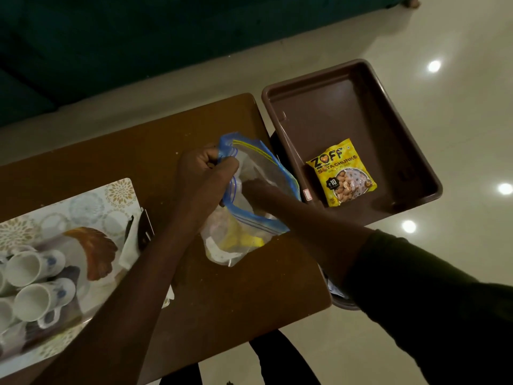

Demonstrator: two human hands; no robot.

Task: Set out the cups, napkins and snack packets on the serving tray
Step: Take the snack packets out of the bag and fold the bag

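A clear zip bag (247, 218) with a blue seal lies on the brown table (236, 301), with yellow packets inside it. My left hand (202, 170) grips the bag's blue rim and holds it up. My right hand (256, 190) is pushed inside the bag, its fingers hidden by the plastic. The brown serving tray (347, 112) sits at the table's right end, and one yellow soya chunks packet (342, 172) lies in its near part. White cups (30, 279) lie on their sides on a patterned tray (116, 195) at the left.
A brown shell-shaped dish (97, 251) and folded white napkins (130, 245) rest on the patterned tray beside a dark flat object (145, 226). Glossy pale floor surrounds the table. A dark teal sofa fills the top left.
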